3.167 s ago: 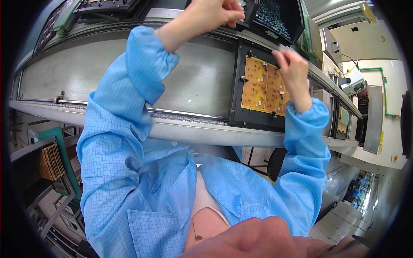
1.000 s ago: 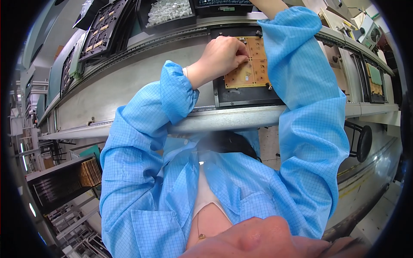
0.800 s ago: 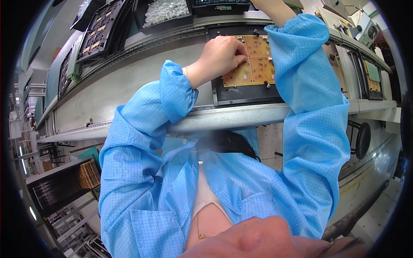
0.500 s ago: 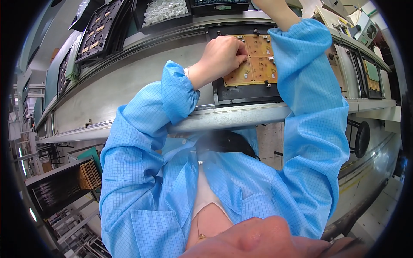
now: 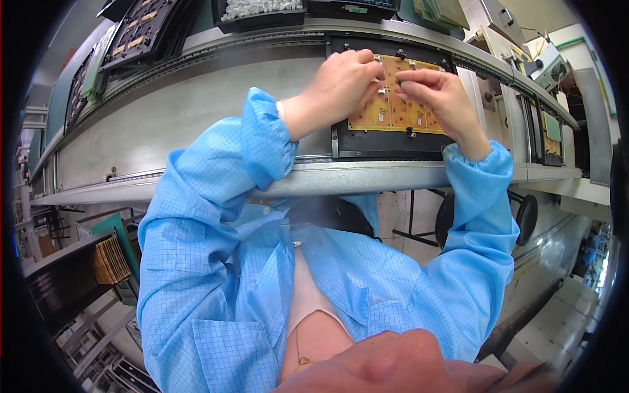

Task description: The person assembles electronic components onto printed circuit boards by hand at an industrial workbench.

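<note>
"Where's the yellow circuit board (image 5: 401,116)?"

"Set in the black frame (image 5: 367,145)."

"And above it?"

"The left hand (image 5: 350,82), fingers curled over the board's left part; I can't tell whether it holds anything. The right hand (image 5: 445,101) is nearly closed, thumb and forefinger seemingly pinching a small dark part (image 5: 398,81)."

"Farther out?"

"A black bin (image 5: 262,24) of white pieces (image 5: 259,6)"
</note>
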Demonstrator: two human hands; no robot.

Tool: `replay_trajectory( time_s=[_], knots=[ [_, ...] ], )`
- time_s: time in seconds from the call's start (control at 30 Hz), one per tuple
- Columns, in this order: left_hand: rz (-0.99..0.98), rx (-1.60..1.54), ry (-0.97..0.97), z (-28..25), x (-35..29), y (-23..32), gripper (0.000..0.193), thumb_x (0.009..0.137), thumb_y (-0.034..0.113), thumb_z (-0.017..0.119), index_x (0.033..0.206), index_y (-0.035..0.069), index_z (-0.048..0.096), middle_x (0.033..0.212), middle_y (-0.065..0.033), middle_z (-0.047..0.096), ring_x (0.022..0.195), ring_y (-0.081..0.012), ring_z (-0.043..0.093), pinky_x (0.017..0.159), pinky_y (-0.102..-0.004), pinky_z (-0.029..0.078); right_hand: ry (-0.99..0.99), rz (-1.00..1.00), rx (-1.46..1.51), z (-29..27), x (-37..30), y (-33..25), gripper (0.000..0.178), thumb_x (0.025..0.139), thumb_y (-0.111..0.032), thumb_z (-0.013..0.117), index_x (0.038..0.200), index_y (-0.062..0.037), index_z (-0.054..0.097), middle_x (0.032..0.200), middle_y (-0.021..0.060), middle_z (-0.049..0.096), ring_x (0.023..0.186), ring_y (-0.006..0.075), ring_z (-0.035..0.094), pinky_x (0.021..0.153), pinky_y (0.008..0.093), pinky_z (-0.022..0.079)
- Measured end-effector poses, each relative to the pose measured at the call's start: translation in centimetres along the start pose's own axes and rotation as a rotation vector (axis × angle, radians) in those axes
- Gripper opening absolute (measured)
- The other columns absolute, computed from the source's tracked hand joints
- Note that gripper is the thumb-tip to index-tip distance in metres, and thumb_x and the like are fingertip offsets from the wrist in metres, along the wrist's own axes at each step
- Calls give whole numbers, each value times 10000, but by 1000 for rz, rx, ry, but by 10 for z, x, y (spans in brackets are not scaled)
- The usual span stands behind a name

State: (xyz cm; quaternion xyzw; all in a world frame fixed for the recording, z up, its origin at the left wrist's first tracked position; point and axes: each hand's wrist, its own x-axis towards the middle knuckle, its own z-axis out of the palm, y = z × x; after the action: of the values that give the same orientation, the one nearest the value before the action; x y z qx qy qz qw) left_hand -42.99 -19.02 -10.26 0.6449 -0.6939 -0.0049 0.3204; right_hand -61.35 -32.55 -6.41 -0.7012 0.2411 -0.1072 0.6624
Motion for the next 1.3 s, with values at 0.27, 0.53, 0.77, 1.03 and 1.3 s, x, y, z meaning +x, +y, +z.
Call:
replay_trajectory(
  time_s=[0.27,0.53,0.77,1.03,1.3],
  knots=[
    [156,-95,-12,-41,-51,-2,67,838,147,695,894,117,673,907,-28,599,891,-240,579,765,-376,431,72,-6,-249,7,-14,11,236,906,-11,679,1139,25,692,999,79,726,886,124,688,828,246,547],
    [146,-176,5,-36,-60,2,69,834,104,708,896,104,677,929,-47,606,916,-246,587,808,-376,457,285,-99,-501,22,-20,9,231,873,21,703,1103,26,691,965,82,736,865,109,694,789,227,551],
    [163,-205,7,-36,-60,3,62,840,106,699,898,104,678,950,-56,605,927,-256,587,824,-382,463,329,-143,-632,25,-21,9,193,857,12,722,1050,22,709,925,82,746,816,97,690,744,228,553],
    [186,-219,-29,-36,-61,3,87,817,102,698,901,95,676,964,-50,596,944,-253,585,813,-388,472,315,-297,-936,31,-20,6,211,835,5,732,1045,-13,716,896,95,719,767,152,702,712,263,564],
    [252,-260,-150,-38,-62,4,181,795,57,679,972,94,669,1077,-63,582,1032,-262,573,881,-405,471,280,-368,-941,27,-27,-5,247,849,14,707,1089,-46,713,897,103,711,786,188,709,715,283,565]
  ],
)
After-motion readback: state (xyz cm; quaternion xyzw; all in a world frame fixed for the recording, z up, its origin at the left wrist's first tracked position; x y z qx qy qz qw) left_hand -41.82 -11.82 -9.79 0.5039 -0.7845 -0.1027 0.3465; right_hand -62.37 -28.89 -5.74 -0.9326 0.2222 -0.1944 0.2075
